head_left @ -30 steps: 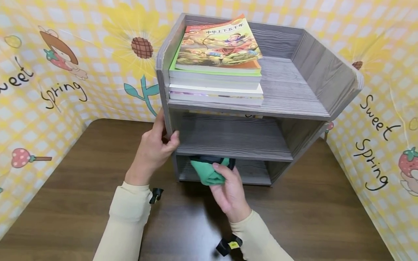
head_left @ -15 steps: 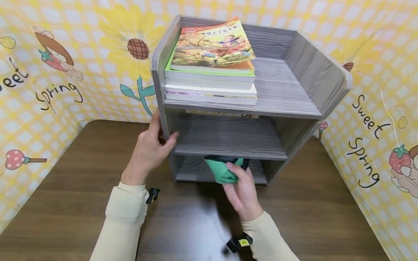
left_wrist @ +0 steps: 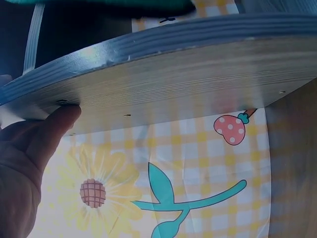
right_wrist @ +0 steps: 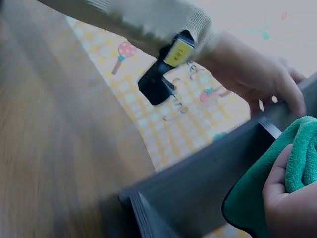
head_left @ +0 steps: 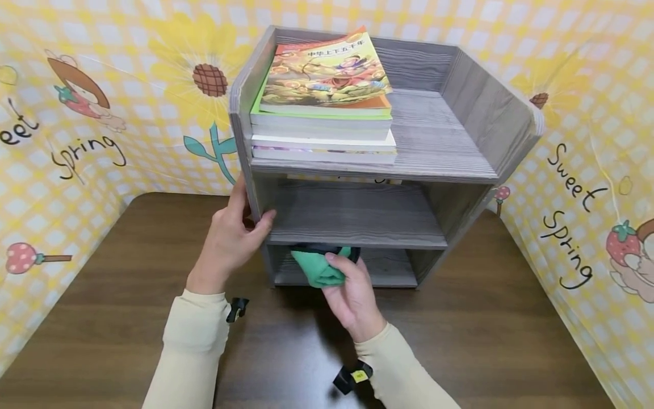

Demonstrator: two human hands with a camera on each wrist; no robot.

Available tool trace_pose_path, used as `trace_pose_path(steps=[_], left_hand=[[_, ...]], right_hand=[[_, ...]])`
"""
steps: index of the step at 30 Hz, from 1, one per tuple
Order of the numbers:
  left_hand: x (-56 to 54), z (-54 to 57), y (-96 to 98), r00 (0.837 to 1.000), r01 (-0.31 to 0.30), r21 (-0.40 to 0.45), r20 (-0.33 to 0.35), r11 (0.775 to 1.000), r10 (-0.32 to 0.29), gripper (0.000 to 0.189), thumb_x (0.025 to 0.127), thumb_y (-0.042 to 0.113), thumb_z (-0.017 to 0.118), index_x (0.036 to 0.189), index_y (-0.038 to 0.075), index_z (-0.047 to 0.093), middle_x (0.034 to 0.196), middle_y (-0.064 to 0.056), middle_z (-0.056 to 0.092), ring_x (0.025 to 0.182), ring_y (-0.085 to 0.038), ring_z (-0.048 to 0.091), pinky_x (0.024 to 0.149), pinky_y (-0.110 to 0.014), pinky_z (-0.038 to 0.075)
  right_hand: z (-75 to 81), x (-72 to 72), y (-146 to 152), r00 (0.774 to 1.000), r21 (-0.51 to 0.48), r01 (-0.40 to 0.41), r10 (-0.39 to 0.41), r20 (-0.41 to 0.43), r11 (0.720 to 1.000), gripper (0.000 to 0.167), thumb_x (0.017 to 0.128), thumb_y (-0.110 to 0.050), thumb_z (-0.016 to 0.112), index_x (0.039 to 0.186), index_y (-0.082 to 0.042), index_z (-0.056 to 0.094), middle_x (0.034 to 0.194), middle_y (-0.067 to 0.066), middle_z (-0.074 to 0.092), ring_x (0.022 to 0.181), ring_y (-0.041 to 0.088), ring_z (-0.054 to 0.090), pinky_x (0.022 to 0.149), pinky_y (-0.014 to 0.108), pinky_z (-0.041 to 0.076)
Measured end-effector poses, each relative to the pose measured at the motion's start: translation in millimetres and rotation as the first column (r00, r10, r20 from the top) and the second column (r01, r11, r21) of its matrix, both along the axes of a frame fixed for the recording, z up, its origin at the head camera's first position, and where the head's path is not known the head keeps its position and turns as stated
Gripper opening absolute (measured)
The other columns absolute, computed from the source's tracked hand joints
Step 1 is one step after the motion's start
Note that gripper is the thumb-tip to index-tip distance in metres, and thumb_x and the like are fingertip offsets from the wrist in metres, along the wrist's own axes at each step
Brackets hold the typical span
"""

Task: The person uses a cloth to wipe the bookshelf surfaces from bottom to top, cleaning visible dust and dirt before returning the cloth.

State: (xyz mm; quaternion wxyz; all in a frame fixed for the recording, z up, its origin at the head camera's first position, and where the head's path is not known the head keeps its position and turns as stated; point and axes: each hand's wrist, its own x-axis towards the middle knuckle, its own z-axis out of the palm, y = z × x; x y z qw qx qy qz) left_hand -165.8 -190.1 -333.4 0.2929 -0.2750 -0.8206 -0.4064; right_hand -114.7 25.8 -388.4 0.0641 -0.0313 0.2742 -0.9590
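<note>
Below middle shelf (head_left: 357,216), green cloth (head_left: 314,269) farther left

Yellow-and-white checked sheeting (head_left: 109,34) across top and both sides of head view; sunflower print (head_left: 210,79) upper left, "Sweet Spring" lettering (head_left: 567,250) at right. Dark brown wood-grain surface (head_left: 112,318) below, pale glare (head_left: 273,349) lower centre.

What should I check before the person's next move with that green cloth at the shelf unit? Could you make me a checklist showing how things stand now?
1. Right hand grips the green cloth: ok.
2. Left hand holds the left side panel of the gray shelf unit: ok.
3. Books lie on the top board: ok, stacked against that panel.
4. Top book squared with the stack: not ok, it lies askew.
5. Cloth touching the bottom board: cannot tell.
</note>
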Motion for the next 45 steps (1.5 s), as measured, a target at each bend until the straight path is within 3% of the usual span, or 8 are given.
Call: trace_pose_path(steps=[5, 13, 17, 22, 30, 35, 40, 45], left_hand=[[0.2, 0.1, -3.1, 1.000, -0.004, -0.004, 0.008, 1.000, 0.004, 0.082, 0.090, -0.001, 0.069, 0.158, 0.016, 0.025, 0.101, -0.017, 0.067, 0.071, -0.021, 0.066, 0.062, -0.015, 0.047], [-0.4, 0.0, -2.5, 1.000, -0.019, -0.018, 0.015, 1.000, 0.019, 0.086, 0.091, 0.000, 0.069, 0.160, 0.018, 0.021, 0.107, -0.021, 0.068, 0.072, -0.022, 0.066, 0.059, -0.030, 0.052], [-1.5, 1.8, 0.2, 1.000, -0.016, -0.020, 0.008, 1.000, 0.017, 0.084, 0.091, 0.000, 0.068, 0.160, 0.017, 0.023, 0.106, -0.022, 0.068, 0.072, -0.023, 0.066, 0.059, -0.034, 0.053], [-3.2, 2.9, 2.2, 1.000, -0.024, -0.009, 0.013, 1.000, 0.024, 0.084, 0.090, 0.000, 0.069, 0.159, 0.018, 0.025, 0.102, -0.019, 0.067, 0.071, -0.023, 0.066, 0.061, -0.023, 0.050], [-0.7, 0.2, 0.5, 0.998, -0.046, 0.024, 0.031, 0.999, 0.045, 0.081, 0.089, 0.000, 0.068, 0.158, 0.017, 0.029, 0.097, -0.020, 0.069, 0.071, -0.025, 0.067, 0.063, -0.010, 0.045], [0.2, -1.7, -2.6, 0.999, -0.051, 0.024, 0.000, 0.998, 0.051, 0.077, 0.089, -0.001, 0.068, 0.156, 0.014, 0.033, 0.091, -0.018, 0.069, 0.069, -0.021, 0.065, 0.062, -0.009, 0.045], [-1.0, -3.1, -2.4, 0.999, -0.042, 0.011, -0.018, 0.999, 0.043, 0.076, 0.089, -0.001, 0.067, 0.155, 0.012, 0.033, 0.088, -0.018, 0.069, 0.067, -0.019, 0.063, 0.061, -0.010, 0.045], [-2.6, -1.4, 1.1, 0.999, -0.034, 0.007, -0.029, 0.999, 0.034, 0.076, 0.089, -0.002, 0.067, 0.156, 0.012, 0.033, 0.086, -0.016, 0.068, 0.065, -0.019, 0.061, 0.060, -0.011, 0.044]], right_hand=[[2.3, 0.9, 35.4, 0.998, -0.007, 0.048, -0.048, 0.030, 0.999, 0.030, 0.096, 0.010, 0.040, 0.090, -0.006, 0.065, 0.094, 0.006, 0.067, 0.084, 0.015, 0.062, 0.076, 0.029, 0.050], [4.4, 3.8, 87.1, 0.997, -0.014, 0.082, -0.082, 0.014, 0.997, 0.033, 0.100, 0.007, 0.036, 0.099, -0.002, 0.068, 0.104, 0.009, 0.068, 0.095, 0.019, 0.063, 0.081, 0.030, 0.052], [4.1, 3.8, 88.4, 0.994, -0.005, 0.105, -0.105, 0.020, 0.994, 0.029, 0.100, 0.007, 0.040, 0.095, -0.004, 0.067, 0.101, 0.007, 0.066, 0.092, 0.018, 0.062, 0.080, 0.030, 0.052], [3.6, -0.8, 64.6, 0.993, 0.005, 0.113, -0.113, 0.024, 0.994, 0.025, 0.096, 0.008, 0.051, 0.082, -0.008, 0.063, 0.088, 0.005, 0.064, 0.082, 0.015, 0.060, 0.074, 0.028, 0.050], [4.2, -4.7, 44.1, 1.000, 0.053, 0.028, -0.028, 0.007, 0.998, 0.033, 0.098, 0.007, 0.042, 0.077, -0.010, 0.062, 0.087, 0.001, 0.062, 0.078, 0.012, 0.054, 0.074, 0.028, 0.048], [6.8, -4.3, 63.5, 0.997, 0.050, 0.048, -0.051, 0.059, 0.998, 0.036, 0.096, 0.008, 0.046, 0.070, -0.011, 0.061, 0.079, 0.001, 0.060, 0.074, 0.012, 0.054, 0.070, 0.028, 0.047], [8.1, -1.2, 98.3, 0.989, 0.037, 0.101, -0.104, 0.103, 0.994, 0.033, 0.097, 0.008, 0.044, 0.076, -0.006, 0.064, 0.083, 0.005, 0.063, 0.077, 0.016, 0.060, 0.070, 0.029, 0.051], [9.1, 2.8, 126.5, 0.988, 0.026, 0.117, -0.119, 0.095, 0.993, 0.027, 0.099, 0.007, 0.041, 0.088, -0.004, 0.063, 0.097, 0.007, 0.062, 0.088, 0.020, 0.061, 0.077, 0.031, 0.053]])
